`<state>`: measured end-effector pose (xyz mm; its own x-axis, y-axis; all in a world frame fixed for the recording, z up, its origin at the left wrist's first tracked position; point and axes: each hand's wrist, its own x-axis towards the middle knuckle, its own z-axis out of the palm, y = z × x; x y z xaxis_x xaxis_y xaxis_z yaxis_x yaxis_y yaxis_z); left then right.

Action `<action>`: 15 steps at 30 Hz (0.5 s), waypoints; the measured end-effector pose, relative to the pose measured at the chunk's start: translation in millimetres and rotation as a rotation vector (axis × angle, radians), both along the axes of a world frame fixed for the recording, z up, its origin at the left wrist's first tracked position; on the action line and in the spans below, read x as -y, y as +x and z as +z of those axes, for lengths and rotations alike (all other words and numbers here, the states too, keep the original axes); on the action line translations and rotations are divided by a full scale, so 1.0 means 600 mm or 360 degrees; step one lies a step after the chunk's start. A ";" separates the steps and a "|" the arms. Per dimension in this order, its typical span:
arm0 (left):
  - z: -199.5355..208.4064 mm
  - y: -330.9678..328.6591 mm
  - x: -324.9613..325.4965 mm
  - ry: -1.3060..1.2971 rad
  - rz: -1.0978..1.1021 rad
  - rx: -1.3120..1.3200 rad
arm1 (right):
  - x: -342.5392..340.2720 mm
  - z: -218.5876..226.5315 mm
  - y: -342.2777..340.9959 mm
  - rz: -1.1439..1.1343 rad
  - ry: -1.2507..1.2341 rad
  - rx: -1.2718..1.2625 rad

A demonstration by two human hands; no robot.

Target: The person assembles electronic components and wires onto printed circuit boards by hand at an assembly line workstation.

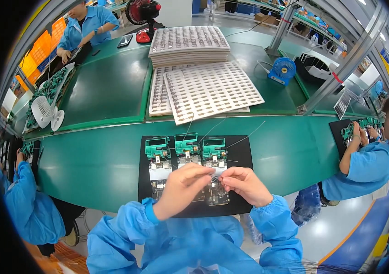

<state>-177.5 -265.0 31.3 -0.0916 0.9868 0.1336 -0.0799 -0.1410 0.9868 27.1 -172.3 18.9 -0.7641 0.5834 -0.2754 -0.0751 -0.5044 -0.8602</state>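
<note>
My left hand (pixel 183 186) and my right hand (pixel 245 185) meet over a black mat (pixel 240 157), thumbs and forefingers pinched. Between the fingertips is a thin grey wire (pixel 214 178), partly hidden by the fingers; both hands seem to hold it. Below them lie three circuit boards side by side, each with a green plastic frame at its far end. The right-hand board (pixel 217 197) is directly under the fingers. The left board (pixel 159 171) lies beside my left hand, and the middle frame (pixel 186 144) stands just beyond. Thin wires stick out from the frames.
Past the bench's green top (pixel 94 150) stand a stack of white trays (pixel 190 39) and a loose white tray (pixel 215 89) of small parts. A blue fan (pixel 282 71), a red-black fan (pixel 143 18) and a white fan (pixel 44 112) stand around. Co-workers sit left, right and across.
</note>
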 end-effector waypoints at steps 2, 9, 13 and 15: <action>-0.001 -0.015 -0.010 -0.0017 -0.0033 -0.0190 | -0.003 0.004 -0.012 0.0000 0.0003 0.0005; -0.013 -0.035 -0.080 0.0338 0.0211 -0.0965 | -0.006 -0.013 -0.044 -0.0266 0.0763 0.0252; -0.037 -0.026 -0.097 0.0363 0.0314 -0.0978 | -0.010 -0.008 -0.053 -0.0290 0.1099 0.0532; -0.035 -0.023 -0.099 0.0353 0.0323 -0.0987 | -0.013 -0.012 -0.055 -0.0318 0.1156 0.0584</action>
<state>-191.3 -205.3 10.2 -0.1131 0.9014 0.4180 0.5398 -0.2975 0.7875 -5.8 -164.4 11.6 -0.5624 0.8268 0.0104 0.2440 0.1780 -0.9533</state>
